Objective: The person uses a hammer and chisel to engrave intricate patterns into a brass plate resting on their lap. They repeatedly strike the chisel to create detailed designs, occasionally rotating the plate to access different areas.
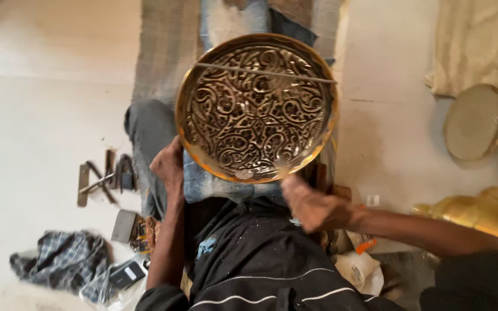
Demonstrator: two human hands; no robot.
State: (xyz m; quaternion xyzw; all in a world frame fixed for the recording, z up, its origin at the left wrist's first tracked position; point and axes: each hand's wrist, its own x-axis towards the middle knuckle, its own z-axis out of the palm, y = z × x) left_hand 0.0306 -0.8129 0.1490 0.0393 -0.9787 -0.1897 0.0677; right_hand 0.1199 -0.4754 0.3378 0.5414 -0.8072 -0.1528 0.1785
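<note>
Your left hand (168,167) and right hand (312,201) pinch the engraved brass plate (256,106) only at its lower rim, so its upper edge could tip away.

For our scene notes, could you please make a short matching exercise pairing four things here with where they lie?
1. engraved brass plate
2. checked cloth
3. metal tools
4. round brass disc

A. far right, on the floor
B. bottom left corner
C. centre, gripped at its lower edge by the left hand and right hand
D. left of the knee, on the floor

Pairs: 1-C, 2-B, 3-D, 4-A
</note>
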